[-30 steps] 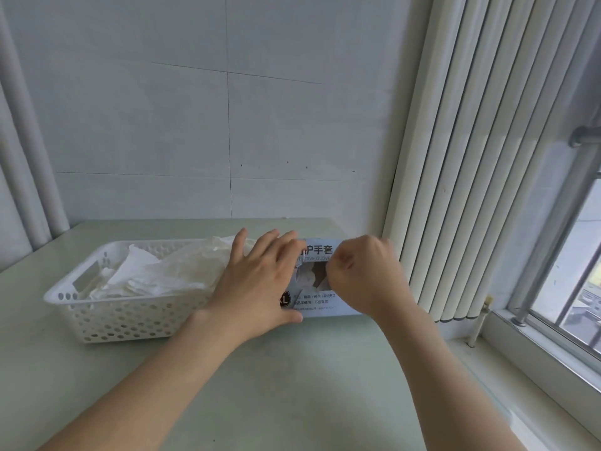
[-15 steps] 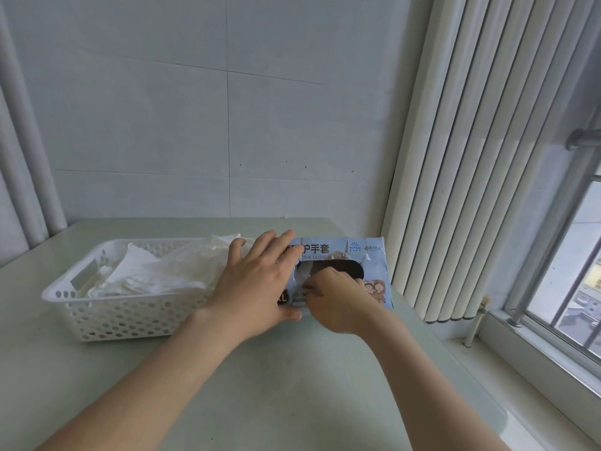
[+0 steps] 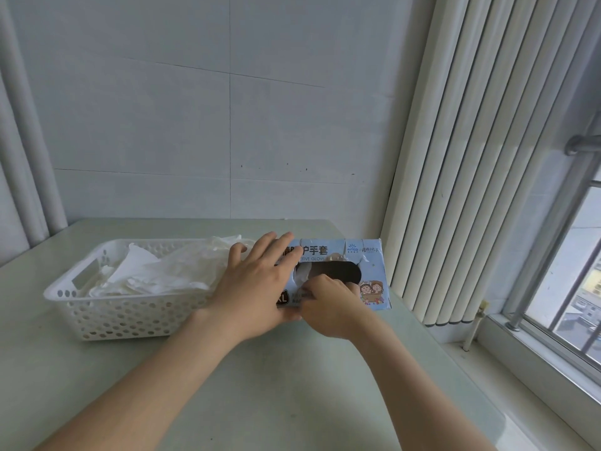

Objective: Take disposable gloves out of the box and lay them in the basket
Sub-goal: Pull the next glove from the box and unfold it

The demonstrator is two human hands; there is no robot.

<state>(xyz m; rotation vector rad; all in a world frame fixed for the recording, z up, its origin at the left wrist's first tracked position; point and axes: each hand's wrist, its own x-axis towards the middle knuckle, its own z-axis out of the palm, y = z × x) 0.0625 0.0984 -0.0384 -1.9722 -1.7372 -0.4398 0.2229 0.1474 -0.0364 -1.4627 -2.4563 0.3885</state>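
The right hand curls its fingers at the lower edge of the glove box's oval opening. Whether they pinch the white glove showing there I cannot tell. The left hand presses flat, fingers straight, on the box's 9 o'clock end. Just beside the box at 9 o'clock, a white perforated basket holds heaped gloves.

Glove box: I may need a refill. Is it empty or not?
Not empty: a white glove shows in the glove box's dark opening, beside the right hand. How many remain, cannot tell.
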